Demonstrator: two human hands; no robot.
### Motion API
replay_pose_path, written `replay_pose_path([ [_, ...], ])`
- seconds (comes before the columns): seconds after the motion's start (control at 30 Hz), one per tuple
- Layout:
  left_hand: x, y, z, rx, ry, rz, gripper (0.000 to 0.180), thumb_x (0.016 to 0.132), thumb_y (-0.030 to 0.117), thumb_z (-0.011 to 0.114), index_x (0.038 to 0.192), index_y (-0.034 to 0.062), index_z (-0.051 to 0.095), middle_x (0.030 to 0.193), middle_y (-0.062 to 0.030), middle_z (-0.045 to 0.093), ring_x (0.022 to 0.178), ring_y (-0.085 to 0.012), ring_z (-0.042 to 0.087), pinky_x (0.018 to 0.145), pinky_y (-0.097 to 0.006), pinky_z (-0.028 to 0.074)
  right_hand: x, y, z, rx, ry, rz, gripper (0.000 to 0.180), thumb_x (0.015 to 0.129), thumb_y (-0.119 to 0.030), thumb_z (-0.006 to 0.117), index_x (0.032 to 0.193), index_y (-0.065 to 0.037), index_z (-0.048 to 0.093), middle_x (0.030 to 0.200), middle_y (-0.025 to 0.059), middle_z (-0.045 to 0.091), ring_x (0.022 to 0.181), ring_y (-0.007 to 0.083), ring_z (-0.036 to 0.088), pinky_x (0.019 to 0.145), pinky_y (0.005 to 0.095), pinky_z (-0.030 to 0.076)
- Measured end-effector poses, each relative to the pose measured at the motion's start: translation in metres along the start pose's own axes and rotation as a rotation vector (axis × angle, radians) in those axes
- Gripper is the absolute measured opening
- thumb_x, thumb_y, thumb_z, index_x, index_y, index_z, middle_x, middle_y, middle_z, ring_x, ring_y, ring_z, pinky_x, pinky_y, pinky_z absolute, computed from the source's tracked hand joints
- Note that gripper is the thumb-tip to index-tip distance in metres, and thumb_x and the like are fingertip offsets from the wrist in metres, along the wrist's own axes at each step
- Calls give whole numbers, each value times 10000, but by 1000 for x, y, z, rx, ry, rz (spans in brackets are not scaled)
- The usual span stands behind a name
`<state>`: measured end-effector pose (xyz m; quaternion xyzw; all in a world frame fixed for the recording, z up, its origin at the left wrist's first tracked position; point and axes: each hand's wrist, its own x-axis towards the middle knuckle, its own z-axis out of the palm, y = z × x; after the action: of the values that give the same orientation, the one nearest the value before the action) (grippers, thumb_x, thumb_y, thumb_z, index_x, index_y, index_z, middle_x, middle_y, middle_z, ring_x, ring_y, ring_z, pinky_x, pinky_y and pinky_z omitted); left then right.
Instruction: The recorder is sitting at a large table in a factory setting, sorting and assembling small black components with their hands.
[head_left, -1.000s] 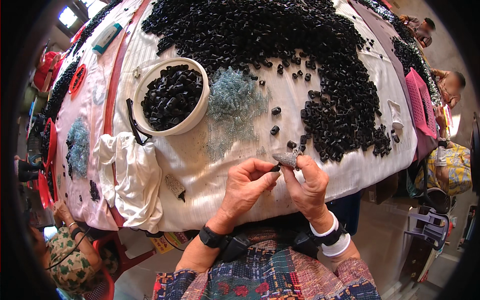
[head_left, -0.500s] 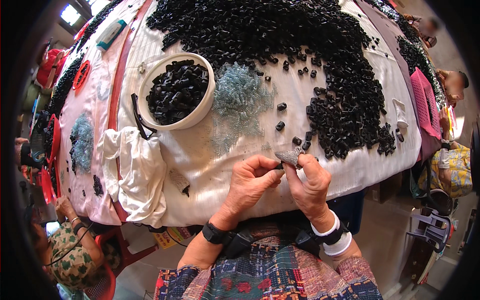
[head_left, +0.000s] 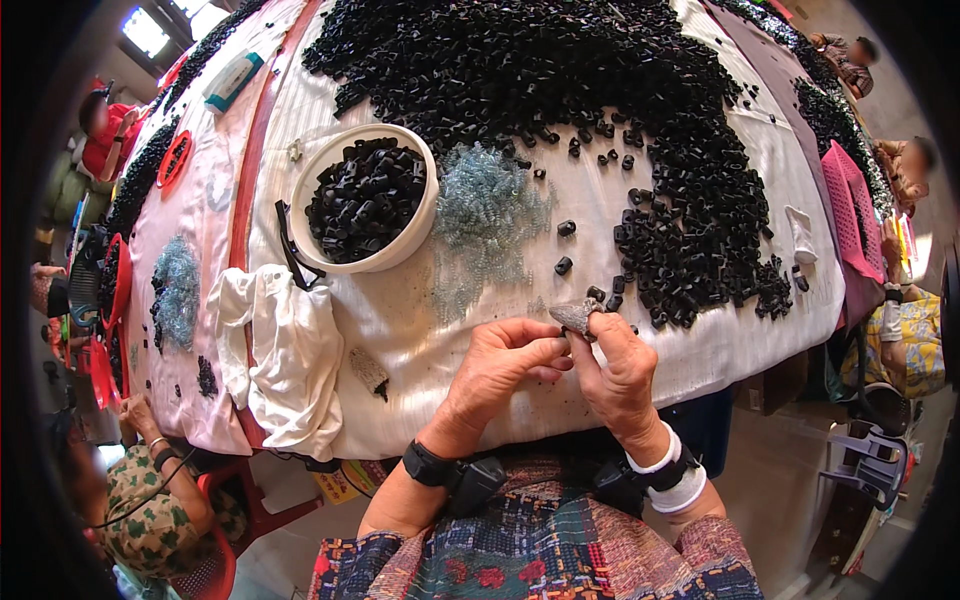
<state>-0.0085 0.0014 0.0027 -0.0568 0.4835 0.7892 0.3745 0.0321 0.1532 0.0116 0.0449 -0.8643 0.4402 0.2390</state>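
Observation:
Just above the table's near edge, my two hands meet. My right hand [head_left: 622, 372] is closed on a grey, rough-textured pointed piece [head_left: 574, 315], its tip toward the left. Thumb and fingers of my left hand [head_left: 510, 362] are pinched right beside it; whatever is between them is too small and covered to make out. Beyond the hands lie a few loose black plastic parts [head_left: 563, 265] and a heap of pale blue springs [head_left: 488, 200]. A white bowl [head_left: 428, 215] full of black parts [head_left: 365, 200] stands left of the springs.
A large pile of black parts [head_left: 520, 70] spreads over the far and right table. At left lie a crumpled white cloth [head_left: 275, 350], a grey textured piece [head_left: 368, 374] and a black strap [head_left: 292, 245]. A pink basket [head_left: 850, 215] stands at right. Other people sit around.
The table scene has shifted slightly down and right in view. My hands stay together, with the grey piece still in my right hand.

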Motion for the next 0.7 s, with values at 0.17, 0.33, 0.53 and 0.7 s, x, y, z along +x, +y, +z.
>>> replay_pose_path([
  [0.17, 2, 3, 0, -37, 15, -43, 205, 852, 131, 659, 987, -20, 631, 870, -93, 663, 771, -151, 658, 638, -236, 550, 2, -4, -2, -22, -4, -47, 287, 677, 137, 617, 940, 28, 579, 759, 150, 569, 665, 303, 575, 589, 358, 472],
  [0.33, 4, 4, 1, 23, 54, -88, 152, 838, 81, 646, 963, 0, 617, 837, -85, 650, 668, -132, 644, 587, -232, 552, 2, -9, -4, -39, -32, -82, 296, 668, 133, 608, 944, 36, 564, 756, 151, 562, 663, 303, 565, 583, 364, 465],
  [0.53, 5, 5, 6, 27, 52, -80, 145, 831, 108, 643, 952, 29, 623, 810, -53, 648, 618, -105, 625, 563, -213, 536, 0, -7, -5, -17, -53, -70, 312, 656, 110, 621, 951, 36, 552, 782, 163, 556, 690, 319, 563, 604, 371, 468],
  [0.7, 6, 5, 3, -7, 64, -88, 121, 831, 104, 632, 936, 44, 621, 806, -56, 649, 625, -101, 626, 548, -206, 523, 1, 0, -8, 5, -69, -64, 370, 638, 8, 706, 971, 40, 548, 870, 188, 554, 770, 349, 559, 660, 384, 474],
])
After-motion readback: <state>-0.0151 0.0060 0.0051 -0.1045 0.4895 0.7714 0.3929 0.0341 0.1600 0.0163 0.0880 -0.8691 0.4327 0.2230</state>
